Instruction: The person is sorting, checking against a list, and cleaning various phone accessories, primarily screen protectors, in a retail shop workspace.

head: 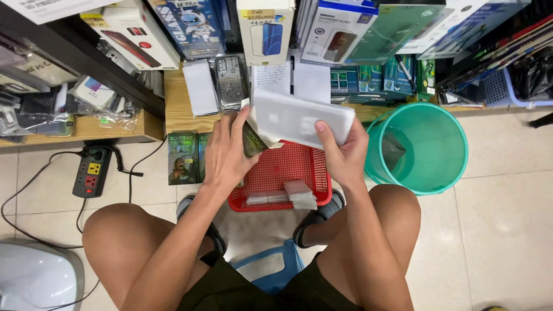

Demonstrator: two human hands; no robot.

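White box [302,118] sits tilted above the red basket [276,173], gripped at its near edge by the right hand [340,152], thumb on top and fingers curled beneath. Beside it, the left hand [227,152] pinches a dark flat pack [252,141] at the box's open end. A green bin [423,147] stands right of the basket; small clear packets [285,193] lie inside the basket.

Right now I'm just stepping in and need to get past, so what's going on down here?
A person sits on a low blue stool over a red basket. The right hand holds a white box; the left hand is at a dark packet at the box's open end. A green bin stands beside the basket.
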